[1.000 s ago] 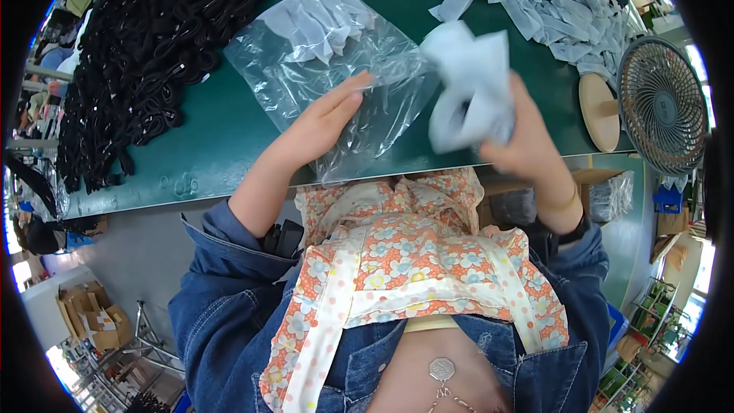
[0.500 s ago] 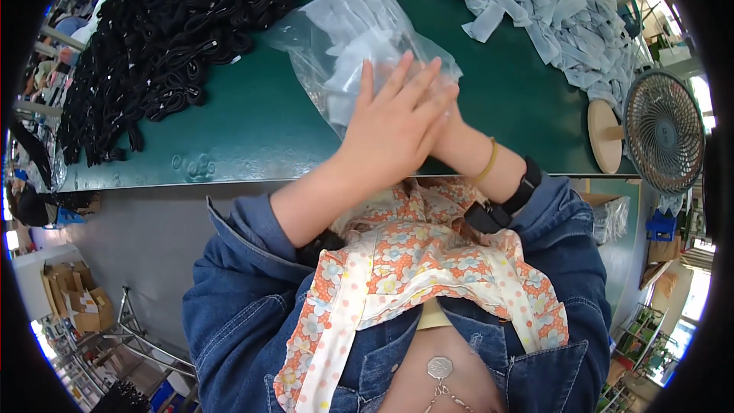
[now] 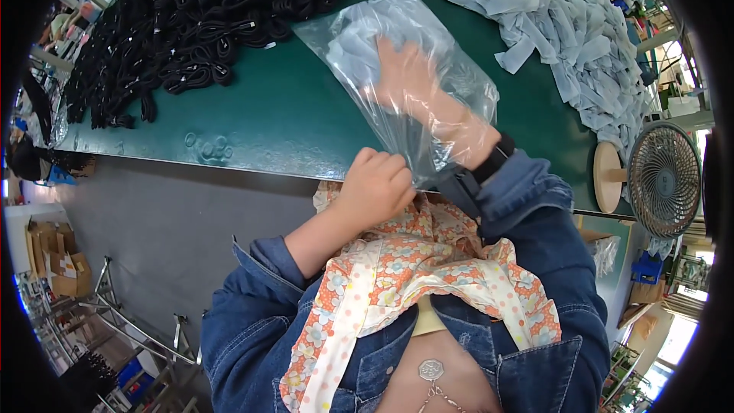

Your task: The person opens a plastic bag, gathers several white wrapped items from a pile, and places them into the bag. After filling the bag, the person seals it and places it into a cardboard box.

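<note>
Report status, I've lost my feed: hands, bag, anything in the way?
Right hand inside clear plastic bag, pushing pale blue cloth in. Left hand pinching bag mouth. Nothing in the way.

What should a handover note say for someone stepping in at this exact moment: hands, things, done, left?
Right hand: inside the clear plastic bag, pressing a pale blue-grey fabric piece toward its closed end.
Left hand: pinching the bag's open edge at the green table's near side.
Heap of the same fabric strips far right; black bundled cords far left.
Done: fabric is in the bag.
Left: withdraw the hand; bag still open.
</note>
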`<state>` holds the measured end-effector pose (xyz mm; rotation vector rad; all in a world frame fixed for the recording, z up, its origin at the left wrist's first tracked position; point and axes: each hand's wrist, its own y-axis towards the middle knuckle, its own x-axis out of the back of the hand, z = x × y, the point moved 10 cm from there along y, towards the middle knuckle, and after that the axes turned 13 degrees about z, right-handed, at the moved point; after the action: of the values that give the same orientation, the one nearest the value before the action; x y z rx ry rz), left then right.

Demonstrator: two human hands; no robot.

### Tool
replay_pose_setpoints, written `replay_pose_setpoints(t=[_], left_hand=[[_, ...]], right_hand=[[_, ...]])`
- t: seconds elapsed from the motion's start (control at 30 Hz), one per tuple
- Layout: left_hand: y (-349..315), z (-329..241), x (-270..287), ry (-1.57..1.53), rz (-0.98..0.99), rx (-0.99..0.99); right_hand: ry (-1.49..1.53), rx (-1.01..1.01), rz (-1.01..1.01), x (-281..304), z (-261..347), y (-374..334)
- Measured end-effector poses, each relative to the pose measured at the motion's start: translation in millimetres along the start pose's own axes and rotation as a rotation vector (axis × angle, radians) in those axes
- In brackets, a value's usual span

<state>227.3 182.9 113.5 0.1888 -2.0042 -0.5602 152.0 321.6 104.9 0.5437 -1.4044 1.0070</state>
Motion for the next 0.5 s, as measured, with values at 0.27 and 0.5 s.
replay_pose_setpoints(t=[0.27, 0.5], left_hand=[[-41, 32, 34, 0.052, 0.042, 0.074], [-53, 48, 25, -0.035, 0.228, 0.129]], right_hand=[[-0.053, 0.42, -0.247, -19, 2, -46], [-0.08, 0.137, -0.38, -13, 42, 46]])
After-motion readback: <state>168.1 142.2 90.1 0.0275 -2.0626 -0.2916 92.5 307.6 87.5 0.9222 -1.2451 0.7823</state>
